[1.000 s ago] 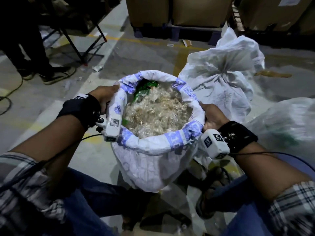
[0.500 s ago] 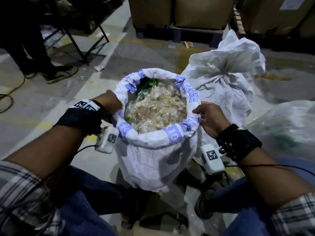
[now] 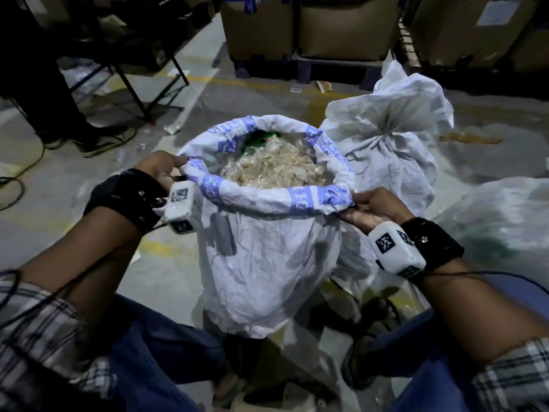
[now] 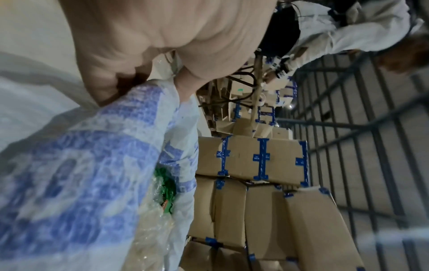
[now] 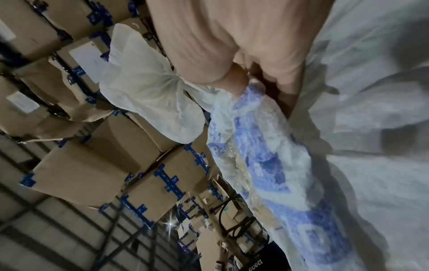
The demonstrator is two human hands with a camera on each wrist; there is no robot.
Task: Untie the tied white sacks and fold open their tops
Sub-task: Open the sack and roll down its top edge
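An open white sack stands on the floor between my knees, its top rolled outward into a blue-printed cuff. Clear plastic wrappers and a green packet fill it. My left hand pinches the cuff at its left side, thumb on top; the left wrist view shows the same grip on the blue-printed rim. My right hand grips the cuff at its near right corner, and the rim shows in the right wrist view. Behind to the right stands a tied white sack, seen with its gathered neck.
Another pale sack lies at the right edge. Stacked cardboard boxes on a pallet line the back. A dark folding stand and another person's shoes are at the far left. Cables trail on the concrete floor.
Both hands slid along the cuff toward me, from the sack's sides to its near corners. The near rim is now pulled up and stretched taut between them.
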